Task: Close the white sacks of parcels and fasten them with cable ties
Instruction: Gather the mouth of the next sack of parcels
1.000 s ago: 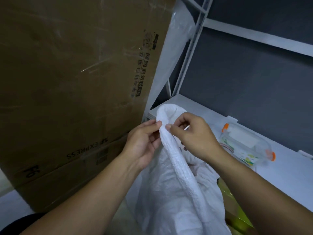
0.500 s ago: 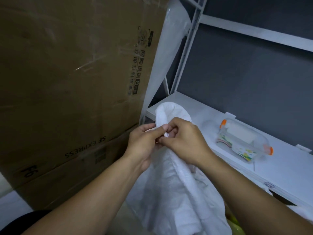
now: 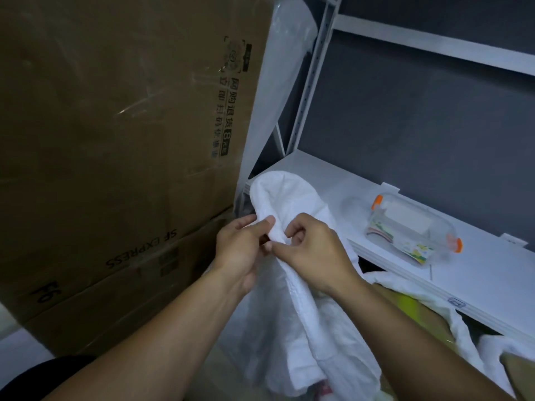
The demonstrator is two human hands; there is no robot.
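Cardboard box [image 3: 115,140] is stacked at 10 o'clock. White sack [image 3: 289,195] is held at centre, gathered neck running 11 to 5 o'clock. Neck is pinched by left hand [image 3: 240,247] from 9 o'clock, right hand [image 3: 315,253] from 3 o'clock, both equally near. No cable tie is seen.

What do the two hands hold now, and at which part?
Both the left hand and the right hand pinch the white woven plastic sack at its folded rim, near the top.
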